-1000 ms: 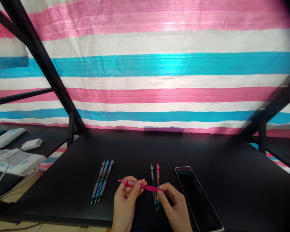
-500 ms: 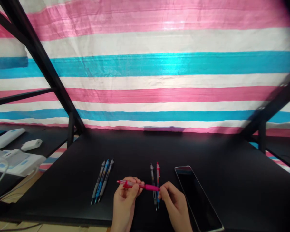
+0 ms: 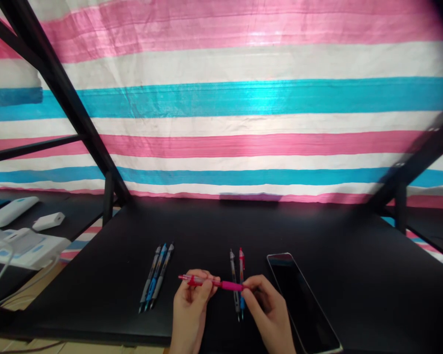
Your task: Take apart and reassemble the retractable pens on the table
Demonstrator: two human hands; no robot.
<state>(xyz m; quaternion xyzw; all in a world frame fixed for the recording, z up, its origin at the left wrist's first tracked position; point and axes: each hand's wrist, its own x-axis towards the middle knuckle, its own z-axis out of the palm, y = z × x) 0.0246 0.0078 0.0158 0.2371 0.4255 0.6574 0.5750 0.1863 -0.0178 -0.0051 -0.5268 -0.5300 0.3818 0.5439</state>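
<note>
Both of my hands hold one pink pen [image 3: 229,285] level above the near part of the black table. My left hand [image 3: 194,305] is closed around its clear barrel, thumb on top. At the pen's other end, my right hand [image 3: 266,307] pinches the tip, which its fingers hide. Behind and below the pink pen lie two more pens side by side: a grey one [image 3: 233,265] and one with a red top and blue grip [image 3: 241,265]. To the left, two grey pens and a blue pen [image 3: 157,275] rest together in a slanting row.
A smartphone [image 3: 302,300] with a dark screen lies right of my right hand. White chargers and cables [image 3: 25,246] sit on a surface at far left. Black frame bars [image 3: 70,103] rise at both sides, before a striped sheet [image 3: 243,98].
My right hand's fingers have shifted slightly at the pen's tip, the thumb now nearer the end. My left hand and the pen stay nearly still.
</note>
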